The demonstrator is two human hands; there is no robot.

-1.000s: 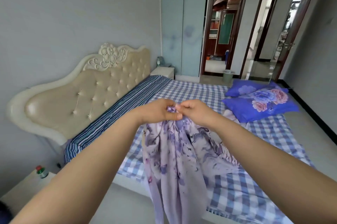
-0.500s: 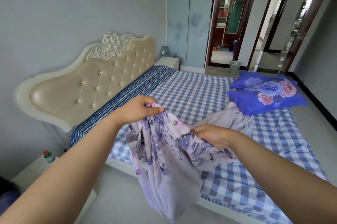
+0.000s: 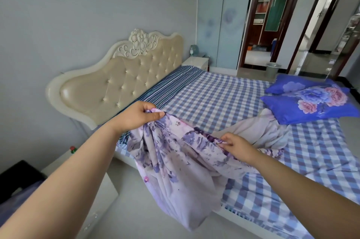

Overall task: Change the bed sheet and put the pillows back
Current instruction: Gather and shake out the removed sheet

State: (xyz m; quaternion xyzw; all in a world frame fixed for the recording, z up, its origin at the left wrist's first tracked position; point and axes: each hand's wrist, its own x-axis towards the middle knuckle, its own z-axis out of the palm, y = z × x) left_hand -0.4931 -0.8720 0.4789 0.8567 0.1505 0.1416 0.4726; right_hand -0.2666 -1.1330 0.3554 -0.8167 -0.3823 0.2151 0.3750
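Both forearms reach in from the bottom edge. Right hand point(image 3: 238, 145) low, over the near side of the bed point(image 3: 224, 100), fingers curled, pinching the edge of the sheet point(image 3: 175, 157). Left hand point(image 3: 136, 116) higher and further left, fist closed round a bunched corner of the same sheet, thumb on top. Sheet is pale lilac with purple flower print; stretched between the two hands, its bulk hanging off the bed side toward the floor, the rest trailing back across the mattress toward the pillows point(image 3: 311, 102).

Left of the arms: white nightstand point(image 3: 97, 199), a red-capped bottle point(image 3: 73, 149) on it.

Mattress has a blue-white check cover, plus a dark striped strip along the headboard point(image 3: 120, 85). Headboard cream, tufted, carved flower on top.

Two blue floral pillows stacked at the far right of the bed, the sheet's pale end touching the nearer one.

Far side: second nightstand point(image 3: 195, 61), wardrobe point(image 3: 220, 14), bin point(image 3: 272, 69) by the open doorway.
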